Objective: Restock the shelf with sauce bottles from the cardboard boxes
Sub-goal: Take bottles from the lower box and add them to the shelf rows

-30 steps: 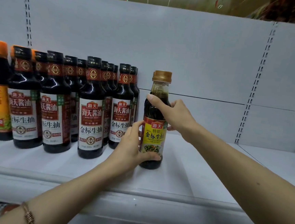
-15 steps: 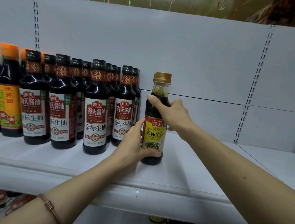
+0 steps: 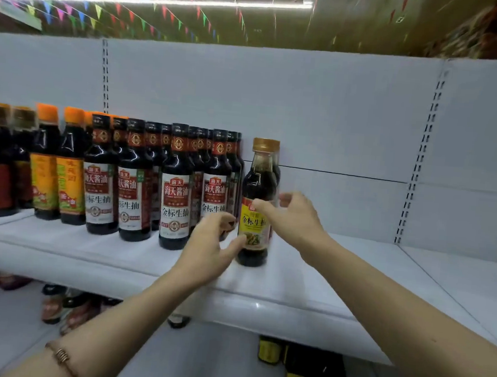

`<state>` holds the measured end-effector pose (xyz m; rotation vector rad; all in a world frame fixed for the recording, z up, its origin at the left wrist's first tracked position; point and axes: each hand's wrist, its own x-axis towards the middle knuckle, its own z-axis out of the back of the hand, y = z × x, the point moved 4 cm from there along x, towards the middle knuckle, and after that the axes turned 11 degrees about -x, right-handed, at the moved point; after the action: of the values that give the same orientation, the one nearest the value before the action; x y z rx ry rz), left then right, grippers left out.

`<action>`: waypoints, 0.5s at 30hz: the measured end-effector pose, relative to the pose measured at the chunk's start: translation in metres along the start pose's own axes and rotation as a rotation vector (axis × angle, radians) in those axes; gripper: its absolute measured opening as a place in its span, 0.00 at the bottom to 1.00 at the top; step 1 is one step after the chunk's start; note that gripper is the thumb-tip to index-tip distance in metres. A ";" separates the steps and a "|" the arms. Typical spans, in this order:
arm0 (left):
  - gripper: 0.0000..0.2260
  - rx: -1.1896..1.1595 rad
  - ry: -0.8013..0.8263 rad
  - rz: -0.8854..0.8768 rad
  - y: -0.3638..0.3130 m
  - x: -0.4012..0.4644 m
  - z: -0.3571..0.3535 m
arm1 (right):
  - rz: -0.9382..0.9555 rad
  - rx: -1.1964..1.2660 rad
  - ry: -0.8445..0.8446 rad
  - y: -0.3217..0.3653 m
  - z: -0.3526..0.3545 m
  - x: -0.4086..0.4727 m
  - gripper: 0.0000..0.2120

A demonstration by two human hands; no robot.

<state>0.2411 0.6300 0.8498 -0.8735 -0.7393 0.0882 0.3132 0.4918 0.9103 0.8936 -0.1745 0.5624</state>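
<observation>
A dark sauce bottle with a gold cap and yellow label stands upright on the white shelf, just right of the rows of dark sauce bottles with red-and-white labels. My left hand hovers at its lower left with fingers loosely spread, its thumb tip near the label. My right hand is in front of the bottle's right side, fingers loosely apart, forefinger over the label. Neither hand grips the bottle.
Bottles with orange caps and orange labels fill the shelf's left end. The shelf surface right of the gold-capped bottle is bare up to the slotted upright. Yellow-labelled bottles and others stand on the shelf below.
Both hands have let go of the gold-capped bottle and drawn back a little. The bottle now stands alone, closer to the red-labelled rows. The camera view tilted upward.
</observation>
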 end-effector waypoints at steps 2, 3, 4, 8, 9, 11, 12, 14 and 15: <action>0.12 -0.011 -0.066 -0.012 -0.008 -0.025 0.014 | 0.078 0.036 0.077 0.009 0.000 -0.023 0.20; 0.11 -0.015 -0.074 -0.015 -0.010 -0.039 0.021 | 0.106 0.062 0.124 0.012 -0.004 -0.035 0.20; 0.11 -0.016 -0.083 -0.004 -0.010 -0.053 0.027 | 0.133 0.085 0.166 0.016 -0.010 -0.046 0.20; 0.09 0.023 -0.114 0.097 0.001 -0.109 0.062 | 0.221 0.157 0.325 0.036 -0.048 -0.086 0.16; 0.09 0.029 -0.131 0.125 0.004 -0.123 0.073 | 0.237 0.160 0.372 0.043 -0.059 -0.094 0.15; 0.08 0.049 -0.172 0.180 0.011 -0.146 0.097 | 0.270 0.167 0.456 0.059 -0.081 -0.109 0.15; 0.06 0.069 -0.184 0.211 0.014 -0.158 0.110 | 0.285 0.175 0.489 0.067 -0.091 -0.115 0.15; 0.05 0.106 -0.192 0.260 0.021 -0.179 0.136 | 0.320 0.185 0.553 0.085 -0.110 -0.127 0.15; 0.05 0.120 -0.195 0.281 0.025 -0.190 0.150 | 0.339 0.186 0.587 0.096 -0.120 -0.132 0.16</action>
<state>0.0103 0.6781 0.7885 -0.8567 -0.7800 0.4682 0.1407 0.5810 0.8519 0.8465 0.2693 1.1466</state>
